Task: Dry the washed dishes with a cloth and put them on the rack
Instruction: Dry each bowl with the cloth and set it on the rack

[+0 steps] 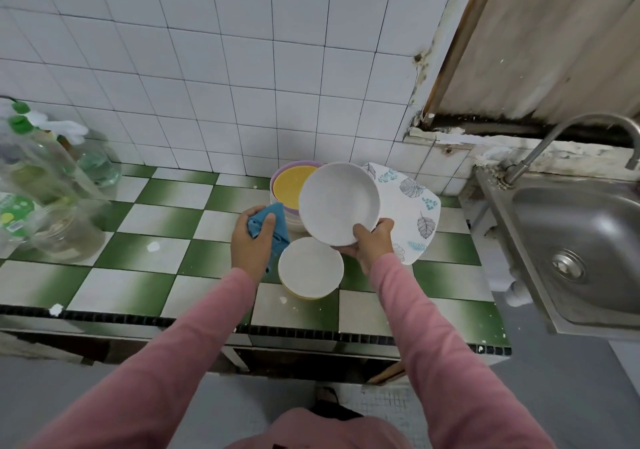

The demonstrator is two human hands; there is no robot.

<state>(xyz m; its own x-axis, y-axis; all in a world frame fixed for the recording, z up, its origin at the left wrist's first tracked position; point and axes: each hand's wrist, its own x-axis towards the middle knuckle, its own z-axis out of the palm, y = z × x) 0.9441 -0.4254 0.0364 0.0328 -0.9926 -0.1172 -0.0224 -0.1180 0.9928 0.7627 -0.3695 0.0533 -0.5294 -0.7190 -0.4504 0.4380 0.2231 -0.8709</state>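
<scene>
right hand [372, 244] grips the round white plate [338, 202] tilted up for wiping, left hand [251, 240] bunches the blue cloth [272, 223], near the surface's back edge

Counter [166, 220] is that green-and-white checker tile, with chipped white bits here and there. Behind it are white wall tiles [207, 67] with dark grout. A bunch of clear plastic bottles [52, 185] with green caps crowd the left end by the wall. Over on the right there's a steel sink [588, 226], drain [568, 267] in the basin, curved tap [540, 147] at the back. Above it is a worn wooden panel [554, 32], grimy along its bottom edge.
</scene>
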